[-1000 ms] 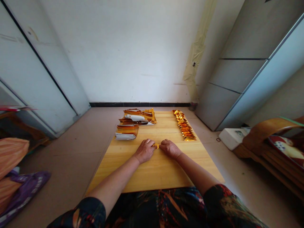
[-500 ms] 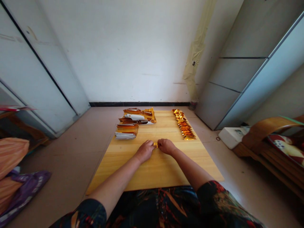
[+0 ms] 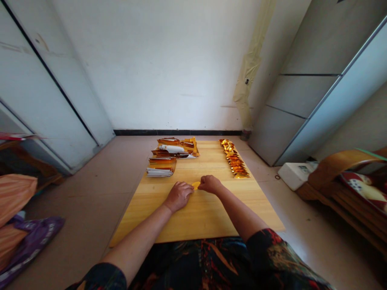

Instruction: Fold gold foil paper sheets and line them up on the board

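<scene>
My left hand and my right hand rest close together on a low wooden board. Both have curled fingers pinching a small gold foil paper that lies between them on the wood; most of the paper is hidden by the fingers. A row of folded gold foil pieces runs along the board's far right. Stacks of gold foil sheets and a looser pile of gold sheets sit at the far left.
The board lies on a tiled floor facing a white wall. Grey cabinet doors stand to the right, and a white box with a wooden chair beyond. Orange and purple bags lie at the left.
My left hand has slid back toward me and to the left. My right hand shifted slightly left and away, and more of the gold paper shows between them.
</scene>
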`<state>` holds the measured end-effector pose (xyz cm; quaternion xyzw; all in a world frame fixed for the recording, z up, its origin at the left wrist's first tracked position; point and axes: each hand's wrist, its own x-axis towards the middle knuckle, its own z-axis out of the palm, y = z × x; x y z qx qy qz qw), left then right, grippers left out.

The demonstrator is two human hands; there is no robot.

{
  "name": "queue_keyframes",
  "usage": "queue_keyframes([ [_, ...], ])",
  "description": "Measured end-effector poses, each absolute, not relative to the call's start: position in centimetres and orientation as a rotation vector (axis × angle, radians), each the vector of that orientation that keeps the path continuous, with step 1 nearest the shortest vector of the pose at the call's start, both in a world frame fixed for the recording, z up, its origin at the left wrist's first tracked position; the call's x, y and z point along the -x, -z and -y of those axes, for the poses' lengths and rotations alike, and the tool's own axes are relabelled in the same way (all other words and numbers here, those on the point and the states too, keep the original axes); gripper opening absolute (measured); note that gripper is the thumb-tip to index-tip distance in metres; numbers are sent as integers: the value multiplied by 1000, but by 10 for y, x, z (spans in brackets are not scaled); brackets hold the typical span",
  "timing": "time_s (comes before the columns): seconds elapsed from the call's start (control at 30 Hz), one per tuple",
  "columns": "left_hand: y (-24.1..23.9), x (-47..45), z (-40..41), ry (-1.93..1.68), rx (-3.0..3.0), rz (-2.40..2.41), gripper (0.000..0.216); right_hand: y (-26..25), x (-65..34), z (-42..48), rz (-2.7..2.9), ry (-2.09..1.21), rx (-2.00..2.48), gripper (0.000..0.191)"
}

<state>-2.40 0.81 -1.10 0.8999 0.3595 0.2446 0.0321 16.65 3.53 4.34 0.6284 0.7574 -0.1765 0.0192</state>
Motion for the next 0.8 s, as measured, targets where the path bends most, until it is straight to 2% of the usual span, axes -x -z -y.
queue_keyframes([
  [0.3,7,20,-7,-753,-2725,-1162,24,-40,-155,-32,-2220,478,-2082,47],
  [0.53,9,20,-8,-759,-2725,-1161,23,-44,-155,-34,-2147,572,-2136,42],
  [0.8,13,21,-9,-783,-2723,-1165,24,-39,-168,-41,-2241,583,-2110,24],
])
